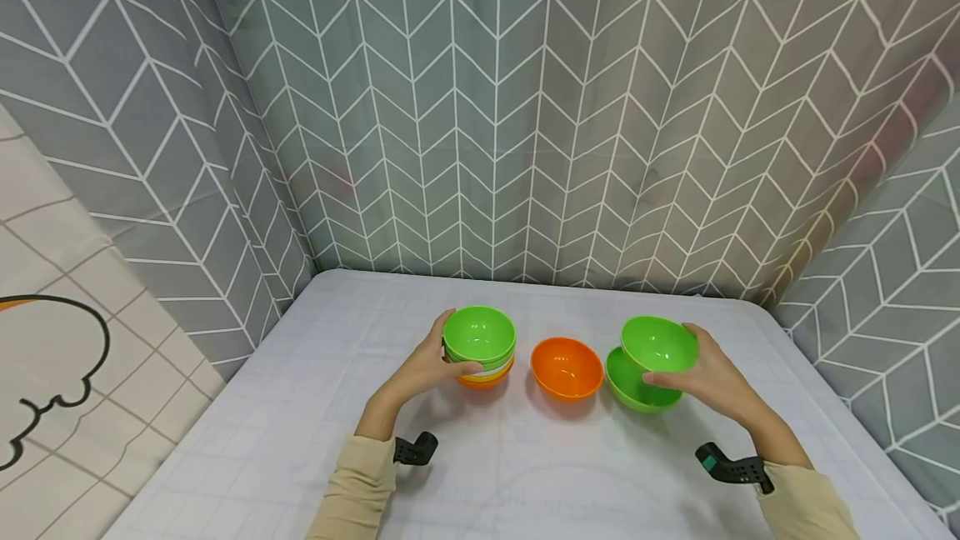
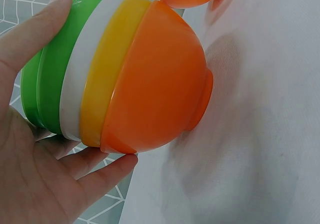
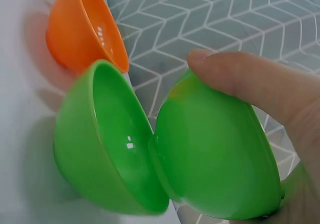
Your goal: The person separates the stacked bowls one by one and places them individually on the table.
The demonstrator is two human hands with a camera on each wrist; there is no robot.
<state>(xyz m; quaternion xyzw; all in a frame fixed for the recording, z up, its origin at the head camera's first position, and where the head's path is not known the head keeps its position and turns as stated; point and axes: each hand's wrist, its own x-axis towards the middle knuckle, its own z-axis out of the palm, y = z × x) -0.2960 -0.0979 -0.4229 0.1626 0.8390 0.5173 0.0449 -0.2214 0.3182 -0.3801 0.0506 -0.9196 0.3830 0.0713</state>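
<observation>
My left hand [image 1: 426, 367] grips a stack of nested bowls from its left side. Two green bowls [image 2: 48, 78] are at the top of this stack, then a white bowl [image 2: 82, 71], a yellow bowl [image 2: 112, 71] and an orange bowl [image 2: 155, 78] at the bottom. The thumb lies along the green ones, while fingertips reach the orange one. In my right hand [image 1: 716, 375] is a single green bowl [image 3: 215, 154], pinched at its side. It is tilted over another green bowl [image 3: 75, 144], its foot right at that bowl's rim.
A separate orange bowl [image 1: 567, 369] sits on the white-covered table [image 1: 525, 473], between the stack and the lower green bowl. Grey patterned curtains [image 1: 495, 107] rise behind the table and at both sides.
</observation>
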